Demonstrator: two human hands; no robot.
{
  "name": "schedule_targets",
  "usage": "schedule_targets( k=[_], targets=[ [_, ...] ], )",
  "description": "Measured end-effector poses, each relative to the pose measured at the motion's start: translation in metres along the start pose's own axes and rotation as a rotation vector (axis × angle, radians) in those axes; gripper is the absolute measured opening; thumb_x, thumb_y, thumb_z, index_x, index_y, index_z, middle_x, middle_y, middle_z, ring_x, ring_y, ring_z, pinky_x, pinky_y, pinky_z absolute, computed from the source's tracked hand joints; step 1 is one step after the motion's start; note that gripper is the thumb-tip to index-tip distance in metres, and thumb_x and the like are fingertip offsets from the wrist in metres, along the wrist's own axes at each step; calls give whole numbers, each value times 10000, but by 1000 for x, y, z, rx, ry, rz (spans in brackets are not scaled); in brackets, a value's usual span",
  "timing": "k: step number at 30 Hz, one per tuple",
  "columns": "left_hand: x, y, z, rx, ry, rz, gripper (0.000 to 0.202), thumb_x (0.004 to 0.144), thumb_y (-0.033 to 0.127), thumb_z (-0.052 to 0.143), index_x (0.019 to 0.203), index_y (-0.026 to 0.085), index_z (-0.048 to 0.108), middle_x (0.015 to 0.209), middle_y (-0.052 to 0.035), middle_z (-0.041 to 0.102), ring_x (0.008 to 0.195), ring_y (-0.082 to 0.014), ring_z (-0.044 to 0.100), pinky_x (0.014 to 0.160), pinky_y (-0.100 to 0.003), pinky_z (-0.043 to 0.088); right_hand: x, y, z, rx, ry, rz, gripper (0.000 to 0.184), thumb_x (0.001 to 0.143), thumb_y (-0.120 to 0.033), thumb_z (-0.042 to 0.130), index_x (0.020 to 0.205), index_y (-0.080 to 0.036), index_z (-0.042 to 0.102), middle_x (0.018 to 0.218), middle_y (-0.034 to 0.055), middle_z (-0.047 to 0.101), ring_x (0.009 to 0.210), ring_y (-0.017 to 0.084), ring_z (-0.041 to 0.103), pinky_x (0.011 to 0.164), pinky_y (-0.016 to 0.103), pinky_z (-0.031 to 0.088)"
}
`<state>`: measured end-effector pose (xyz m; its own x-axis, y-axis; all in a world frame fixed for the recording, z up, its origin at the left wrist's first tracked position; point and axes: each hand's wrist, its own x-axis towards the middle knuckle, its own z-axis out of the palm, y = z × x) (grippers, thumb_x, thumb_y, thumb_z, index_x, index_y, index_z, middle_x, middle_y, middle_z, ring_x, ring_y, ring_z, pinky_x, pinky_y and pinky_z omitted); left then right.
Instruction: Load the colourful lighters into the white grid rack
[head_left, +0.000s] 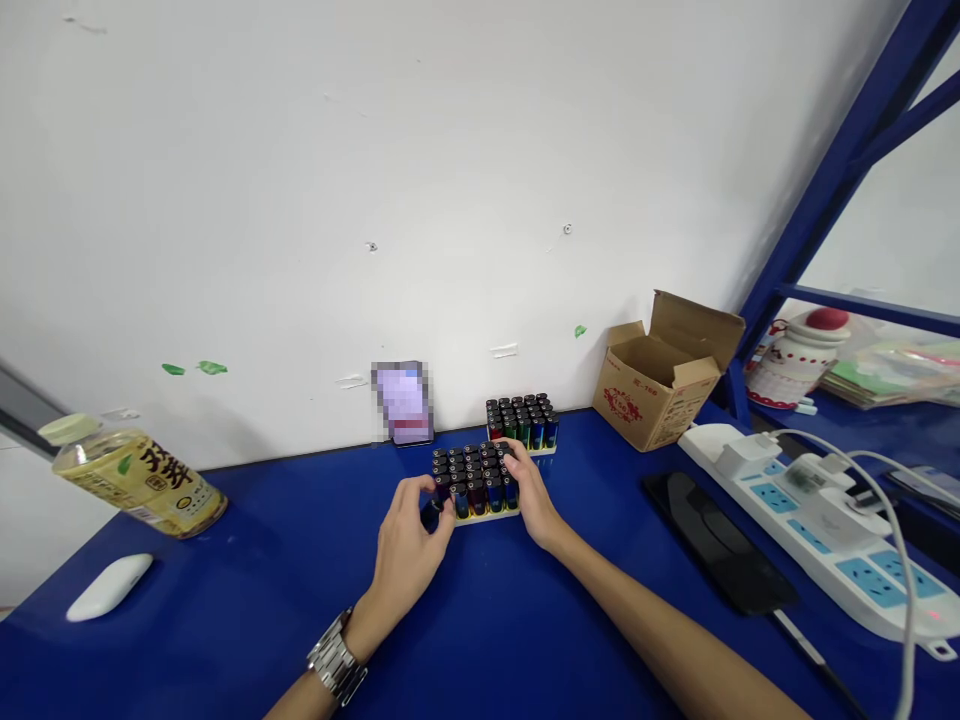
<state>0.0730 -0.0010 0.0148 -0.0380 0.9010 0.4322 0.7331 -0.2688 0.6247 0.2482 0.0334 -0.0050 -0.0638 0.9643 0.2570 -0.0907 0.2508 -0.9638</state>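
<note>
On the blue table, a pale tray (491,517) holds rows of small upright batteries (477,494) with black tops and shiny coloured sides. At its left front corner, my left hand (411,530) pinches a dark battery (430,513) between thumb and fingers. My right hand (531,497) curls around the tray's right side, fingertips on the batteries at the back right corner. Behind it, close to the wall, stands a second group of batteries (522,420) in a similar tray.
A phone (410,405) leans on the wall. An open cardboard box (660,380), a black phone (720,540) and a power strip (825,530) with plugs and cables lie to the right. At left are a drink bottle (142,480) and a white case (110,587).
</note>
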Motion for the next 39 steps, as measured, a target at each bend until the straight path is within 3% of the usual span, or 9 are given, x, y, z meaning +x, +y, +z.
schedule_targets(
  k=[7,13,16,19,23,27,32,35,39],
  targets=[
    [20,-14,-17,-17,84,-208,339,794,550,525,768,214,563,738,0,657,629,-158,574,603,-261,432,0,0,-1,2,-9,8,312,912,-391,358,1107,-203,513,1079,57,618,1045,236,554,929,351,412],
    [41,-34,-29,300,-332,-347,292,793,472,510,720,197,578,648,-21,632,633,-197,596,588,-272,406,0,1,-1,0,-15,20,306,911,-378,357,1106,-201,512,1043,50,611,1022,231,552,913,344,413],
    [41,-34,-28,452,-397,-320,258,874,343,406,835,160,583,726,-57,657,684,-200,623,624,-273,421,0,0,-1,4,-12,24,310,901,-372,359,1106,-194,511,1041,54,604,1019,237,547,910,354,407],
    [36,-32,-28,680,-356,-240,292,896,227,333,905,126,606,855,-126,666,789,-236,639,669,-301,436,0,0,0,6,-6,26,301,890,-364,366,1091,-196,515,1022,50,607,1012,237,547,898,351,409],
    [27,-33,-25,853,-316,-159,400,925,292,303,941,87,645,942,-194,654,890,-317,625,725,-381,466,1,1,-1,8,-4,31,303,882,-369,382,1093,-200,519,1031,47,610,1014,235,547,891,342,406],
    [5,-37,-13,838,-277,56,431,919,253,284,1119,74,622,1126,-234,628,1083,-355,569,842,-472,465,0,2,-1,8,-6,24,305,887,-372,382,1097,-200,520,1043,49,611,1016,236,549,894,345,405],
    [-23,-50,13,773,-110,237,506,914,256,250,1254,8,531,1301,-254,545,1271,-361,457,1008,-500,392,0,2,-1,24,-12,26,298,889,-359,387,1108,-205,519,1062,48,615,1026,234,554,904,347,406],
    [-14,-63,23,722,-58,234,507,867,166,258,1252,-58,498,1288,-292,542,1268,-356,471,1038,-491,374,1,2,-1,21,-12,24,286,889,-345,386,1098,-207,524,1057,44,612,1027,231,551,903,342,403],
    [16,-70,21,571,-62,138,497,795,105,315,1236,-28,501,1256,-270,574,1287,-341,459,1048,-508,375,1,3,-1,18,-12,15,276,895,-336,384,1100,-212,521,1049,37,608,1028,226,549,899,333,399]
  ],
)
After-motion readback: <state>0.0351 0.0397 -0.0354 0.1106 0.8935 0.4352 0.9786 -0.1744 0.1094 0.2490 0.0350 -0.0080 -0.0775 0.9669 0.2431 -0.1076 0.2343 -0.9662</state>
